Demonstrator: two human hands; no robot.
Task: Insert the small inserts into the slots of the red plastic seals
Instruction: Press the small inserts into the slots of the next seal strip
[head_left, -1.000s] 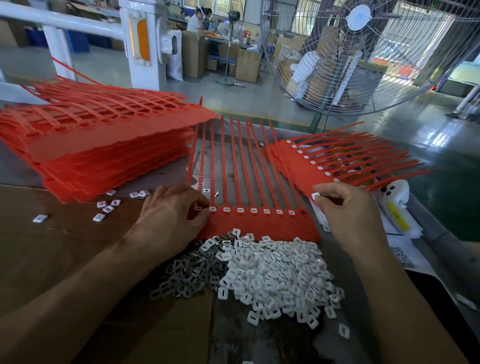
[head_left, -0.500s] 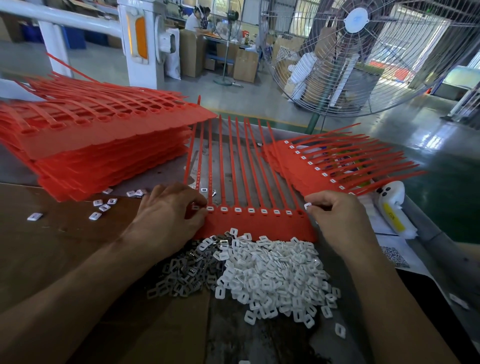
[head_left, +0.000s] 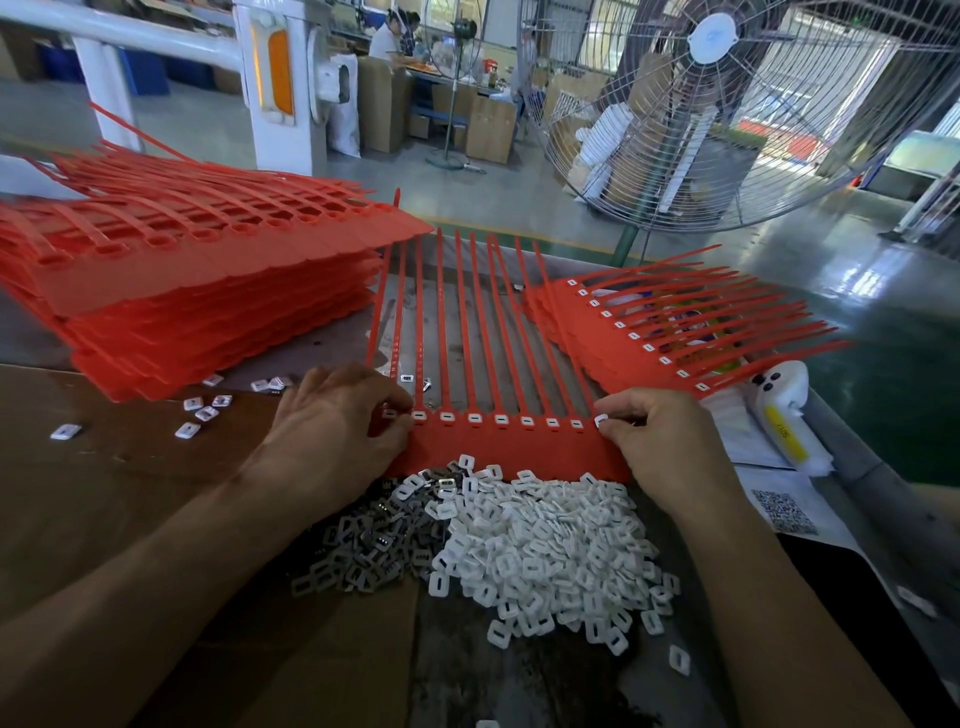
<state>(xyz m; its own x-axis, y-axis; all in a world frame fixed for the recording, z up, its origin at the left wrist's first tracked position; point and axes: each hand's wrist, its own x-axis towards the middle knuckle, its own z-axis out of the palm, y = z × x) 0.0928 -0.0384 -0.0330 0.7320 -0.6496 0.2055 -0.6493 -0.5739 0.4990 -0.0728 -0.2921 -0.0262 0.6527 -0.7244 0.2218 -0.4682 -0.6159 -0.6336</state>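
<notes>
Nearest the camera a heap of white inserts (head_left: 545, 551) lies on the worktop, with a smaller heap of grey metal clips (head_left: 374, 540) touching its left side; brown cardboard (head_left: 130, 467) covers the worktop to the left. Just beyond the heaps lies the red seal strip (head_left: 514, 447), flat, its tails running away from the person. Nine slots in its row show between the hands, each with a white insert in it.

The left hand (head_left: 332, 436) rests on the strip's left end, thumb and forefinger pinching at the slots there; whether they hold an insert cannot be told. The right hand (head_left: 670, 441) pinches one white insert (head_left: 601, 420) between thumb and forefinger at the strip's right end, at or just over the last slot.

About six loose inserts (head_left: 200, 410) lie scattered on the cardboard left of the left hand. Behind them a tall stack of red seal strips (head_left: 208, 291) crowds the left side, its edge just beside the working strip's tails. To the right a lower fanned stack of filled strips (head_left: 639, 338) overlaps those tails, and a white bottle (head_left: 784, 410) lies beside it near the table edge. Open room remains only among the tails between the two stacks. Beyond the table stands one large cage fan (head_left: 727, 104).
</notes>
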